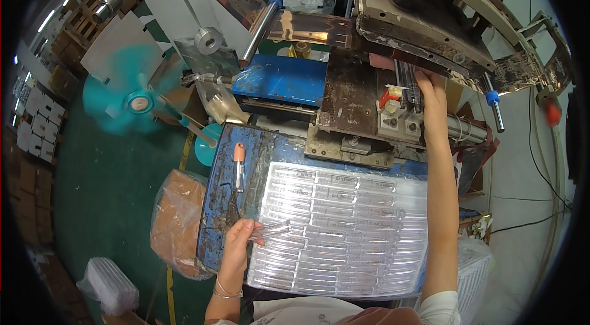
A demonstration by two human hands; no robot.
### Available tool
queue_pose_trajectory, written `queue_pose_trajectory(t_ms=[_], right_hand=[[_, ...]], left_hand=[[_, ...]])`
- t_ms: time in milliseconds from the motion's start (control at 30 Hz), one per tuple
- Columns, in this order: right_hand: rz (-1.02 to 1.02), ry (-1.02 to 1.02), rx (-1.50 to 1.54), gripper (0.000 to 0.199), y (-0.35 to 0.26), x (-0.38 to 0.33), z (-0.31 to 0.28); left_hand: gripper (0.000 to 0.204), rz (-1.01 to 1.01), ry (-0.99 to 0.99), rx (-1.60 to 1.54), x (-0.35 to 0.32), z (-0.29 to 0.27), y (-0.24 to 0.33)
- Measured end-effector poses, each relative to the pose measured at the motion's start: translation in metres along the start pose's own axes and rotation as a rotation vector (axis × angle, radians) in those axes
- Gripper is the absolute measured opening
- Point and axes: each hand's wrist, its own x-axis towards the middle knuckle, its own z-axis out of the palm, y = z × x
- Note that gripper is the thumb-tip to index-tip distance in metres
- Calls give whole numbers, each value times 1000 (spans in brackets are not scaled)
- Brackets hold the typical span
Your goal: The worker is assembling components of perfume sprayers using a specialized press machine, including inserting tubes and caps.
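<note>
Left fingers (244, 231) pinch clear tube (270, 229) at tray (344, 227) edge (right fingers (424, 82) hidden).

A clear plastic blister tray (344, 227) with rows of printed tubes is lying near, centre. A clear bag (178, 220) of brown goods is sitting to its left, and a small clear wrapped pack (110, 285) is lying at near left. White cartons (34, 122) are stacking up far left.

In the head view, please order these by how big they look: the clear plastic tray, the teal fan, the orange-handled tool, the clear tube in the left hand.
1. Clear plastic tray
2. Teal fan, spinning and blurred, so its outline is unsure
3. Orange-handled tool
4. Clear tube held in the left hand; close to the tool in length, so this ranking is unsure
</note>
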Motion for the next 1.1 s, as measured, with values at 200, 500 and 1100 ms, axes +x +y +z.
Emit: queue_pose_trajectory(t_ms=[200, 500, 1100], right_hand=[[-7, 1, 18, 39, -6, -1, 1], [-7, 0, 19, 40, -5, -4, 0], [457, 224, 53, 34, 75, -237, -196]], left_hand=[[27, 22, 4, 27, 1, 1, 2], [24, 58, -34, -1, -2, -2, 4], [31, 652, -680, 636, 39, 212, -9]])
